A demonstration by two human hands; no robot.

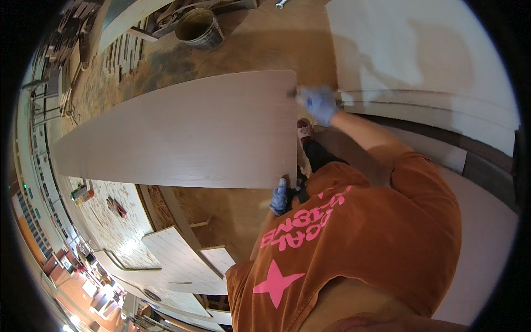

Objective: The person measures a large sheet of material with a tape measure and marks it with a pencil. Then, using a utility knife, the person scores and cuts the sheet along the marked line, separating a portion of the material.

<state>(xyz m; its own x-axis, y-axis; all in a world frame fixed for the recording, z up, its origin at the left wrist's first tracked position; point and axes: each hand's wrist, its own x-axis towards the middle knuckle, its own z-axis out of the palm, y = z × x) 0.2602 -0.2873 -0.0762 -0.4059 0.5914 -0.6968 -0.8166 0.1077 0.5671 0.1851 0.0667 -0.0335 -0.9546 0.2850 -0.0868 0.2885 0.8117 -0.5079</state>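
Observation:
A long grey-brown flat panel (186,133) with a wood-like surface stretches away to the left in the head view, one of its corners rounded. My left hand (280,197), in a blue glove, grips the panel's lower right corner with the thumb on top. At the panel's right end, near the rounded corner, my right hand (317,103) is blurred, in a light blue glove. It holds a small dark tool (291,93) against or just over the panel's edge; its kind cannot be told. The fingers under the panel are hidden.
A dusty bucket (200,31) and stacked wood strips (124,54) stand on the dusty floor beyond the panel. A wrench (281,4) lies at the top. Large pale boards (423,62) are at the right. A worktop (108,224) at the lower left bears a glove (116,206).

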